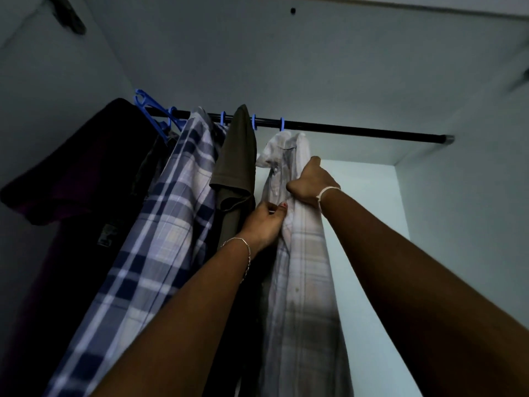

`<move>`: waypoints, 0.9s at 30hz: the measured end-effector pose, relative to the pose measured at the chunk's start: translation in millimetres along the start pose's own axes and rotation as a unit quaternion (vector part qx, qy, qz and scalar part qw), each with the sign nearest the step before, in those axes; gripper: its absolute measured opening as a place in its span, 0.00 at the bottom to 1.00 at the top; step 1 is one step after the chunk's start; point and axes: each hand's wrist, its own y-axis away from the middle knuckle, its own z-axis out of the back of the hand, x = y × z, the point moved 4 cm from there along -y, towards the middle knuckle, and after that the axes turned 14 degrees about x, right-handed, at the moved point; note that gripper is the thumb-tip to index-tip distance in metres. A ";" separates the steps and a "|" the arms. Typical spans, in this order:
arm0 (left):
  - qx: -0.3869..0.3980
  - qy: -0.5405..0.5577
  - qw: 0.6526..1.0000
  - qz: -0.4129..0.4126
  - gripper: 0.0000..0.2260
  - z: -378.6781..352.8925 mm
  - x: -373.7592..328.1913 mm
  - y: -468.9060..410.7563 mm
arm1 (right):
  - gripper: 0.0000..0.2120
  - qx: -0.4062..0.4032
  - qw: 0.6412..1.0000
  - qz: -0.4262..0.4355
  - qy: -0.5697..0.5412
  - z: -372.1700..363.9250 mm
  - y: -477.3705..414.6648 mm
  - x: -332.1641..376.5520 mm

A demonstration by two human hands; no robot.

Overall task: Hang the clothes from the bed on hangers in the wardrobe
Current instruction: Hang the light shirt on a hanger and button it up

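Pale checked shirt [303,267] already hangs from a blue hanger hook [282,123] on the black rail [357,130], rightmost of the row and just beside the olive T-shirt [236,156]; the step in hand looks like straightening it on the hanger.

Left hand [264,223] pinches the shirt's front edge, fingers [279,207] curled close on the cloth with the thumb against them; right hand [310,183] is higher, below the collar, gripping a fold of the same shirt, its fingers mostly buried in fabric so how tightly they close I cannot tell.

To do it well: pull the two front edges gently down and together so they lie flat; keep the tug light, as a hard pull could slide a shoulder off the hanger or tip the hook on the rail; check that the collar, bunched at the top, sits centred; let go only when the shirt hangs straight; leave a gap to the T-shirt so sleeves do not tangle.

Further left hang a blue plaid shirt [171,210] and a dark garment [86,167]; a bare blue hanger [154,113] sits on the rail between them, handy for the next piece; the bed is out of view.
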 end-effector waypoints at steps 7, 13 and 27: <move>-0.005 -0.079 0.995 0.055 0.18 0.3 -42.3 86.6 | 0.37 0.025 0.999 0.015 0.013 24.4 82.8 -2.3; -0.004 -0.130 0.986 0.106 0.20 -3.0 -78.8 203.5 | 0.35 0.090 0.994 0.061 0.031 34.7 198.8 0.5; -0.019 -0.255 0.924 0.284 0.17 48.6 -168.5 505.8 | 0.24 0.228 0.958 0.127 -0.121 -28.8 480.8 63.6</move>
